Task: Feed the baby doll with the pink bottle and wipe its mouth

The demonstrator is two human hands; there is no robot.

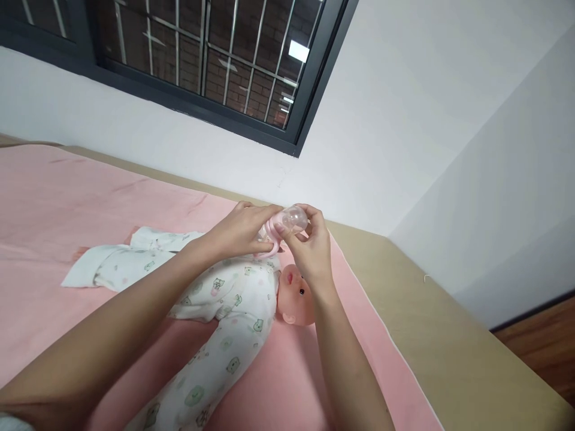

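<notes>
A small baby bottle [274, 228] with a pink collar and handle and a clear domed cap [297, 218] is held sideways between my two hands. My left hand [247, 228] is closed round the bottle's body, most of which its fingers hide. On the other side, my right hand [314, 242] grips the clear cap with thumb and fingers. Below the hands a baby doll [296, 299] lies on its back, dressed in a white outfit [242, 293] with green animal prints. My right wrist covers part of the doll's head.
The doll lies on a pink mat [265, 377] spread over a light wooden surface [404, 287]. A white wall [359, 149] rises behind, with a dark-framed barred window [215, 66]. Dark brown wood [543, 341] shows at the right.
</notes>
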